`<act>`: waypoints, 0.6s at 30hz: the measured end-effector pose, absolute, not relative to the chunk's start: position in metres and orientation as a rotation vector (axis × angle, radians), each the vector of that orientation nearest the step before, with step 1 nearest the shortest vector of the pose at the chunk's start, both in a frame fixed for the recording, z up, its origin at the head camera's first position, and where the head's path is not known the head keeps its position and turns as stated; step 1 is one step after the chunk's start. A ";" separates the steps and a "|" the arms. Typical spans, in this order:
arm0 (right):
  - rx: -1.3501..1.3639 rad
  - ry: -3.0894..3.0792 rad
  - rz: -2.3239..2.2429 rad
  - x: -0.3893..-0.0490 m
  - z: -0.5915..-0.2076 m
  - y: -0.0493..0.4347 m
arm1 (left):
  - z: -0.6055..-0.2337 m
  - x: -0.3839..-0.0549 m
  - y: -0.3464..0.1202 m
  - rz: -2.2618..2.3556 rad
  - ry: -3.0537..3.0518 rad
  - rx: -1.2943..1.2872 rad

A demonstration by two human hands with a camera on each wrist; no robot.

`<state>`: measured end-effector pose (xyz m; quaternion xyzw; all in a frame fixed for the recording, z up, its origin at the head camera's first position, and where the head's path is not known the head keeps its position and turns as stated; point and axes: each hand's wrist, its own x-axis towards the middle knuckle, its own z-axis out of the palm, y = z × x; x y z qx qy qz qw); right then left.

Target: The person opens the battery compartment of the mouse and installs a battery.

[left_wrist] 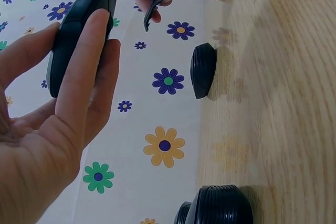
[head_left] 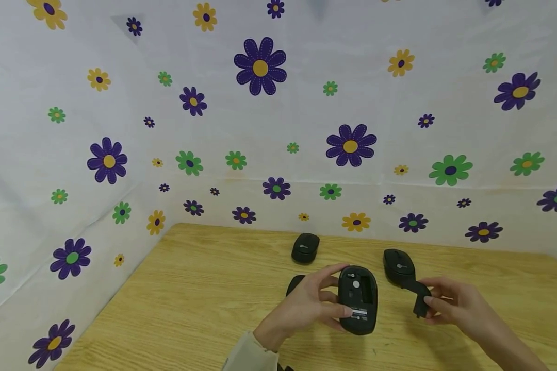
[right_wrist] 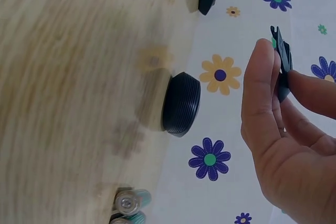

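Note:
My left hand (head_left: pixel 301 304) holds a black computer mouse (head_left: pixel 358 296) up off the table, its underside turned toward me with the battery slot uncovered. The thumb lies on the label and the other fingers grip the sides. To the right, my right hand (head_left: pixel 461 304) pinches a thin black battery cover (head_left: pixel 419 289) between thumb and fingers, also in the air. Beyond the cover, another black mouse (head_left: pixel 399 265) stands on the table. In the right wrist view the cover (right_wrist: pixel 283 59) is seen edge-on.
A black mouse (head_left: pixel 305 248) stands toward the table's back, and one more mouse (head_left: pixel 294 283) is partly hidden behind my left hand. Green batteries (right_wrist: pixel 131 201) lie on the wooden table (head_left: pixel 204 288). A flower-patterned sheet (head_left: pixel 306 118) hangs behind and at the left.

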<state>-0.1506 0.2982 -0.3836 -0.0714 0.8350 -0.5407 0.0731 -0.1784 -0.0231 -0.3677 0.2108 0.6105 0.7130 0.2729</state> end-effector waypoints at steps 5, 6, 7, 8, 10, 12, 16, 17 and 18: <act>-0.197 2.459 -1.589 -0.150 -0.386 0.302 | -0.368 -0.178 -0.022 1.923 1.648 0.567; -0.192 2.448 -1.585 -0.149 -0.387 0.303 | -0.368 -0.178 -0.022 1.925 1.649 0.565; -0.185 2.440 -1.580 -0.149 -0.388 0.304 | -0.368 -0.178 -0.022 1.926 1.649 0.563; -0.182 2.426 -1.578 -0.150 -0.388 0.305 | -0.368 -0.178 -0.022 1.927 1.649 0.562; -0.191 2.404 -1.581 -0.150 -0.391 0.306 | -0.368 -0.178 -0.022 1.929 1.650 0.560; -0.207 2.386 -1.587 -0.150 -0.393 0.308 | -0.369 -0.178 -0.022 1.931 1.648 0.558; -0.223 2.382 -1.590 -0.152 -0.396 0.310 | -0.368 -0.178 -0.023 1.927 1.640 0.566; -0.216 2.388 -1.587 -0.152 -0.396 0.310 | -0.368 -0.178 -0.023 1.926 1.637 0.569; -0.210 2.395 -1.582 -0.152 -0.396 0.310 | -0.368 -0.178 -0.023 1.925 1.634 0.572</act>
